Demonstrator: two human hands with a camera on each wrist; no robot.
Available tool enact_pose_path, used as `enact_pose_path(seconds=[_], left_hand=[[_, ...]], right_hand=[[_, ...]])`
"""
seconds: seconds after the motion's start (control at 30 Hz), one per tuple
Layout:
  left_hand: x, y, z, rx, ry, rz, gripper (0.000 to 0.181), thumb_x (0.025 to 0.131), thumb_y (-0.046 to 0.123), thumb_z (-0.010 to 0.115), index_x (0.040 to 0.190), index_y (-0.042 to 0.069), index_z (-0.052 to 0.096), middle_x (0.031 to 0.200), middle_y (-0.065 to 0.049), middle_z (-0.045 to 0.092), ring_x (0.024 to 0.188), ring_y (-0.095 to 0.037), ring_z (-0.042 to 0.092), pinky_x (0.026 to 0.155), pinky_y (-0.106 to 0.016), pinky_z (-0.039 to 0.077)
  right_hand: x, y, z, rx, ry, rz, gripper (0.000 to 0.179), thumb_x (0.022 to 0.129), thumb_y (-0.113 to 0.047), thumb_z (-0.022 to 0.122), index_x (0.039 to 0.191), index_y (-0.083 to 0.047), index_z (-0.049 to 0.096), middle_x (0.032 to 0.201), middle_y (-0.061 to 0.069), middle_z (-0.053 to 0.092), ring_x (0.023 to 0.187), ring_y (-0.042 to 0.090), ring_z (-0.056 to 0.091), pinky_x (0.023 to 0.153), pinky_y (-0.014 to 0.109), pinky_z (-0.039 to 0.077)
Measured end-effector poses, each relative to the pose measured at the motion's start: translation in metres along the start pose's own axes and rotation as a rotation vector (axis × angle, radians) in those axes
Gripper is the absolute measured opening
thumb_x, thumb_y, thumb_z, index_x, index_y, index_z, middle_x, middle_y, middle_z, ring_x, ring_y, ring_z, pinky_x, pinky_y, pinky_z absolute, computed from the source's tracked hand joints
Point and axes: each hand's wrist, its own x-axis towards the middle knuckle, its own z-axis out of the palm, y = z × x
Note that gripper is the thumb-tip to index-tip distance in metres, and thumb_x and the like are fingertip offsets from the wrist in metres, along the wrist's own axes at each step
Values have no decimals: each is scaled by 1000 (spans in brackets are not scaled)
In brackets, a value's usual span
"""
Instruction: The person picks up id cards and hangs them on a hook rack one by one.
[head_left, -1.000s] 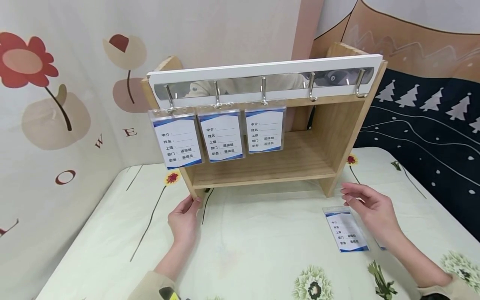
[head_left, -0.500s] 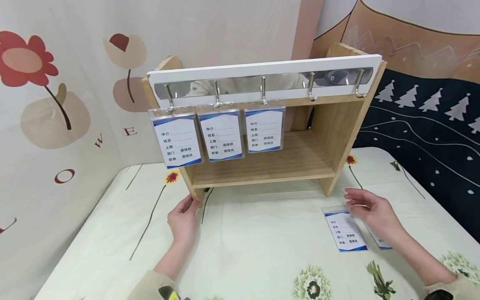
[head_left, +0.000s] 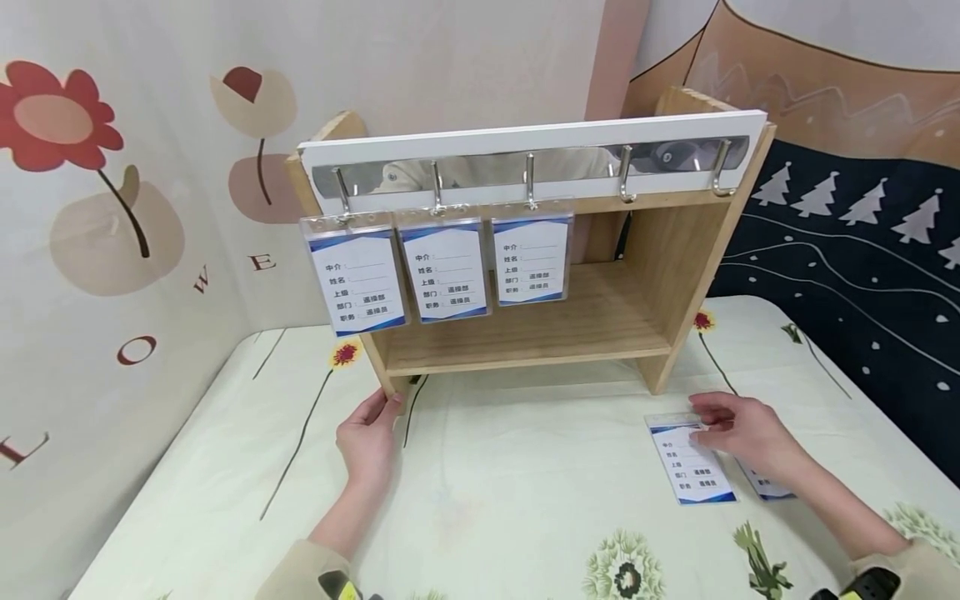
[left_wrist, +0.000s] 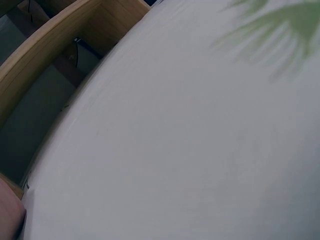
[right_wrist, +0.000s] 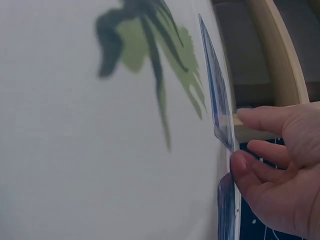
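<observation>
A wooden shelf (head_left: 525,333) stands at the back with a white hook rail (head_left: 525,137) across its top front. Clear badge holders with white and blue cards hang from the three left hooks: a left one (head_left: 358,279), a middle one (head_left: 444,271) and a right one (head_left: 531,260). My left hand (head_left: 367,442) grips the foot of the shelf's left side panel. On the table, my right hand (head_left: 750,433) hovers low over two more badge holders, the nearer-left one (head_left: 693,475) and a partly covered one (head_left: 765,483). Its fingers (right_wrist: 265,119) are loosely bent and spread, with nothing between them.
Two hooks at the right of the rail, one of them a bent metal hook (head_left: 626,175), carry nothing. A flowered cloth (head_left: 487,500) covers the table. Printed curtains (head_left: 450,67) close in the back and sides.
My right hand has come down and slightly toward me, over the top of the badge holders on the table. The left hand keeps its grip on the shelf foot.
</observation>
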Motion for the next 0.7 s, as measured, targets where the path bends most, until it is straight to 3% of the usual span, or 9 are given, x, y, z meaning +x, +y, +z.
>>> enact_pose_path(seconds=[0.33, 0.7], left_hand=[[0, 1, -1, 7, -15, -14, 38, 99, 20, 69, 132, 1, 68, 128, -20, 68, 113, -24, 67, 81, -9, 50], [0, 1, 0, 10, -3, -13, 36, 99, 19, 69, 131, 1, 69, 127, -19, 69, 113, -25, 67, 80, -9, 51]], right_hand=[[8, -8, 0, -106, -42, -8, 57, 78, -8, 86, 125, 15, 62, 104, 15, 68, 91, 27, 59, 75, 39, 50], [19, -13, -4, -158, -113, 14, 54, 78, -8, 87, 121, 14, 65, 99, 13, 66, 87, 27, 54, 74, 40, 48]])
